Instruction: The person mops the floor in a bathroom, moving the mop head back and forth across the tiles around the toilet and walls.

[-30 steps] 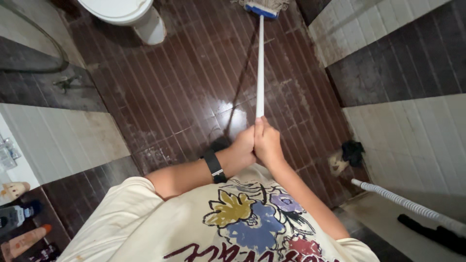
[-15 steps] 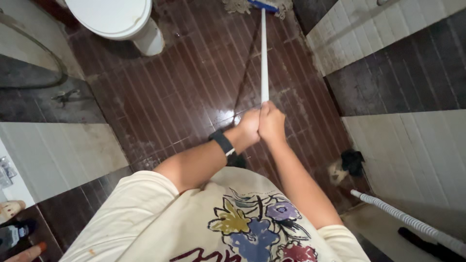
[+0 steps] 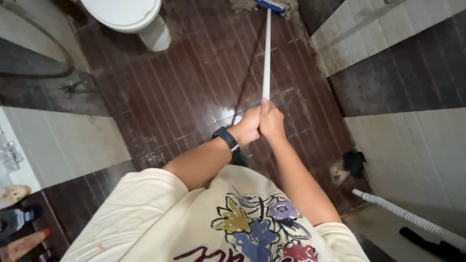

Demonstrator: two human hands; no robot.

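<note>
1. Gripping the white mop handle (image 3: 266, 53), the left hand (image 3: 247, 127) and the right hand (image 3: 272, 123) are closing fully around its near end, touching each other at centre frame.
2. The handle is running up to the mop head (image 3: 269, 5) at the top edge.
3. A toilet (image 3: 128, 17) is standing at upper left on the wet brown floor (image 3: 194, 82).
4. A ribbed hose (image 3: 407, 218) is lying at lower right.

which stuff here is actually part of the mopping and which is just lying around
In use:
- mop handle, white, gripped by both hands
- mop head, at the top edge on the floor
- left hand
- right hand
- brown tiled floor, wet and shiny

Lying about:
- toilet
- ribbed white hose
- dark cloth by the wall
- bottles at lower left
</note>
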